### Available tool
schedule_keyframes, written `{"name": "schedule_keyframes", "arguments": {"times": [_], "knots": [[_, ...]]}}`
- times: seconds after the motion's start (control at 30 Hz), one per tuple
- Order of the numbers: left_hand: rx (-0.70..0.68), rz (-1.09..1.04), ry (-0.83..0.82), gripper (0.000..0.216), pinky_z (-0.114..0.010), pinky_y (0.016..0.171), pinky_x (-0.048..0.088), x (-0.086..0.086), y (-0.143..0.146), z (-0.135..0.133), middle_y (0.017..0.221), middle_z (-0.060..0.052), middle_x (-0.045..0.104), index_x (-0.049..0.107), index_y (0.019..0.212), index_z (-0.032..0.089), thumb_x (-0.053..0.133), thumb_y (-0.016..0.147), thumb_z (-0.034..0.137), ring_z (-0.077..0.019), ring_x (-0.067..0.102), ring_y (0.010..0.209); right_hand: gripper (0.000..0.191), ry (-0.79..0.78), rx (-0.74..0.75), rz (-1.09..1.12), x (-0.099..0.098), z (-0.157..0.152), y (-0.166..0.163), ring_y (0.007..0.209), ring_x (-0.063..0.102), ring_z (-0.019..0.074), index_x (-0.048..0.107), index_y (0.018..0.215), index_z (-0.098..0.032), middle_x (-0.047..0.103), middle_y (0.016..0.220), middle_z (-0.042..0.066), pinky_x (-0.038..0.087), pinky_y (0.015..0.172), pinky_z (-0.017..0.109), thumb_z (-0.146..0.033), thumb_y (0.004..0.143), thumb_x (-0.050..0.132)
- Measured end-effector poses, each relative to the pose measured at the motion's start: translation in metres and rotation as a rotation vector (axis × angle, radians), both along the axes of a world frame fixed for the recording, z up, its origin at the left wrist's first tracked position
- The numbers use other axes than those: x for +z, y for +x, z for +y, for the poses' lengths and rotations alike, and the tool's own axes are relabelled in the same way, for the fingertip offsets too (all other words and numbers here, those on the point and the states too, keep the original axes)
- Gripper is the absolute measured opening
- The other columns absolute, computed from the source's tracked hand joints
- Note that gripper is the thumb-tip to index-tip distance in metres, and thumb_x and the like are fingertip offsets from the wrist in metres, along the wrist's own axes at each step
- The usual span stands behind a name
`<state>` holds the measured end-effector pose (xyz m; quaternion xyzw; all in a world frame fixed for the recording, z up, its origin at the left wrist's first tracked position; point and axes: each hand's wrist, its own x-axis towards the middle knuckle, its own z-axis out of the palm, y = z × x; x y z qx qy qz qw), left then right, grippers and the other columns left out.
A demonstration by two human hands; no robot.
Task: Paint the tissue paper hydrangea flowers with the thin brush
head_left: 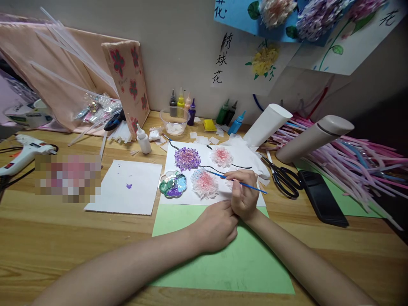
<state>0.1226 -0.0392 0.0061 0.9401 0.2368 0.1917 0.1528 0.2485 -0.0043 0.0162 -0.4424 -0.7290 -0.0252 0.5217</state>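
My right hand point(244, 193) is closed around a thin blue paintbrush point(255, 187) whose tip reaches a pink-and-white tissue flower point(204, 183) on a white sheet point(247, 159). That sheet also carries a purple flower point(187, 158) and a second pink flower point(222, 156), joined by black painted stems. My left hand point(216, 225) rests curled on the green paper point(236, 259), knuckles touching my right wrist; its fingers are folded under and show nothing held. A flower-shaped paint palette point(173, 184) lies at the sheet's left edge.
A white sheet with a purple dab point(126, 187) lies left. Paint bottles point(182, 106) and a clear bowl point(174, 121) stand at the back. Black scissors point(283, 178), a black phone point(321, 199), two white tubes point(314, 138), pink straws point(350, 157) right; glue gun point(22, 155) far left.
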Motion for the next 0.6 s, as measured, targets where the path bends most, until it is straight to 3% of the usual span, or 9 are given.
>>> {"name": "schedule_keyframes", "arguments": {"times": [0.6], "knots": [[-0.002, -0.028, 0.013, 0.017, -0.032, 0.083, 0.048, -0.0008, 0.0002, 0.0003, 0.087, -0.009, 0.067, 0.066, 0.079, 0.011, 0.050, 0.083, 0.017, -0.0221, 0.059, 0.088, 0.019, 0.010, -0.001, 0.021, -0.0018, 0.0001, 0.0001, 0.083, 0.054, 0.0203, 0.056, 0.089, -0.024, 0.064, 0.080, 0.001, 0.040, 0.078, 0.038, -0.012, 0.084, 0.042]]}}
